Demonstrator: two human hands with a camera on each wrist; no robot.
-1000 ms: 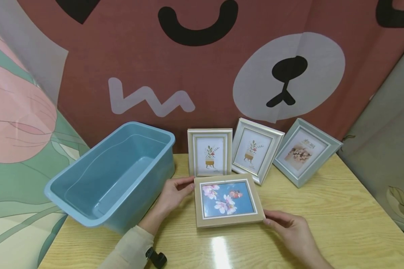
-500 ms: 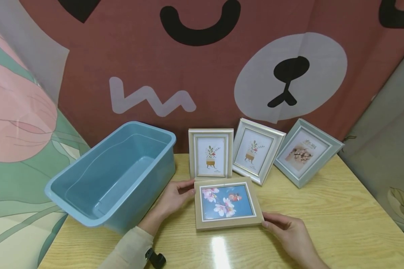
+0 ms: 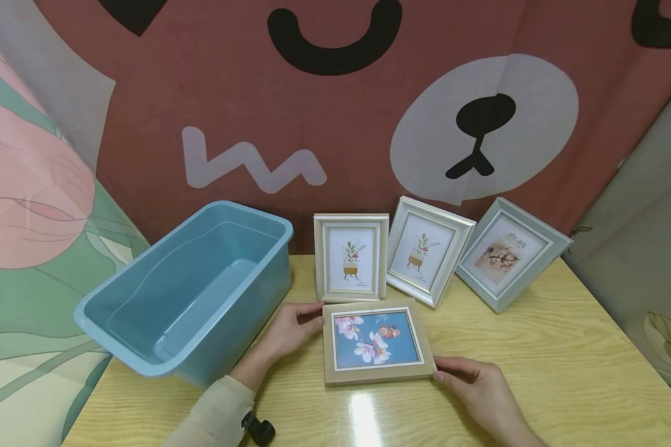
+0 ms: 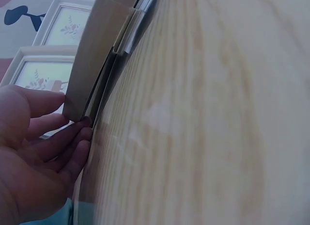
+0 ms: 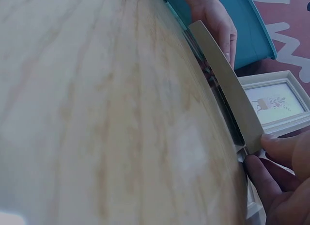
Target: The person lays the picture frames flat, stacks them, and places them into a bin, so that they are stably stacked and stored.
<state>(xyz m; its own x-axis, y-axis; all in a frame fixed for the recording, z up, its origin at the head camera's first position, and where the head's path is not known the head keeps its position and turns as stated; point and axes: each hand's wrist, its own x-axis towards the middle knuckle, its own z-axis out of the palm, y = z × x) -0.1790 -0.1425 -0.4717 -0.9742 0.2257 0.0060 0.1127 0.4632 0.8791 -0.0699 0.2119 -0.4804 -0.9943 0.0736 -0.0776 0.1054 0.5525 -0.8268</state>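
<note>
A tan picture frame (image 3: 380, 375) with blossoms and a butterfly on blue lies face up, or nearly so, low at the table's middle. My left hand (image 3: 289, 329) pinches its left side. In the left wrist view the fingertips of that hand (image 4: 43, 152) curl under the frame's edge (image 4: 94, 60). At the opposite end my right hand (image 3: 481, 391) pinches the lower right corner. The right wrist view shows that hand's thumb and a finger (image 5: 261, 179) on the frame's end. Whether the frame touches the table all along is hard to tell.
A blue plastic bin (image 3: 246, 298) stands on the left of the wooden table (image 3: 565, 354). Behind the held frame are a cream picture frame (image 3: 321, 261), a silver-white picture frame (image 3: 438, 295) and a grey-green picture frame (image 3: 483, 298), all upright. A bear-print cloth (image 3: 229, 93) hangs behind.
The tan picture frame has come slightly nearer to me, away from the cream one. Both hands have moved a little with it, keeping hold. The standing frames and the bin have stayed put.
</note>
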